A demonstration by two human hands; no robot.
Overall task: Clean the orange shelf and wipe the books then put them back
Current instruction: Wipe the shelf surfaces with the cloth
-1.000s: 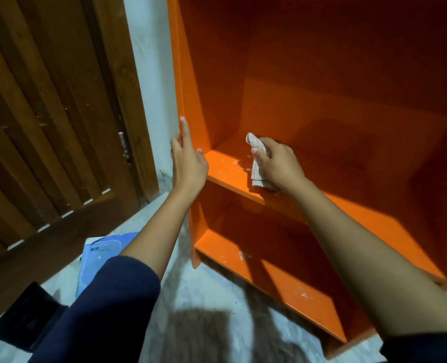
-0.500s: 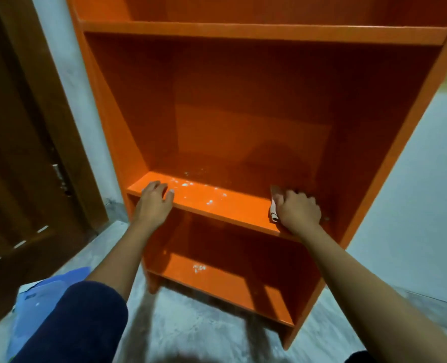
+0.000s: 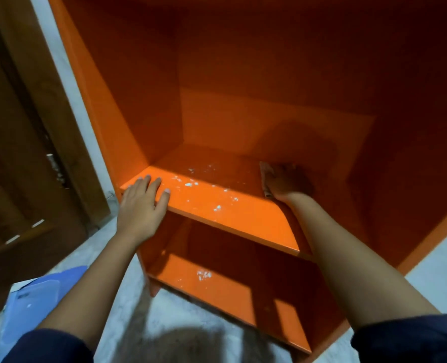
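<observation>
The orange shelf [image 3: 243, 213] fills most of the view, its compartments bare of books. White specks lie on the middle board and on the bottom board [image 3: 217, 284]. My left hand [image 3: 142, 205] rests flat, fingers spread, on the front left corner of the middle board. My right hand [image 3: 287, 183] reaches deep into the shaded right side of that board and presses a pale cloth [image 3: 264, 170] down; only the cloth's left edge shows beside my fingers.
A dark wooden door [image 3: 15, 153] stands at the left with a strip of white wall beside it. A blue folder or book [image 3: 36, 305] lies on the grey marbled floor [image 3: 128, 310] at the lower left.
My right hand has carried the cloth from the board's left end to its right, deeper inside. My left hand came down from the side panel onto the board's front left corner.
</observation>
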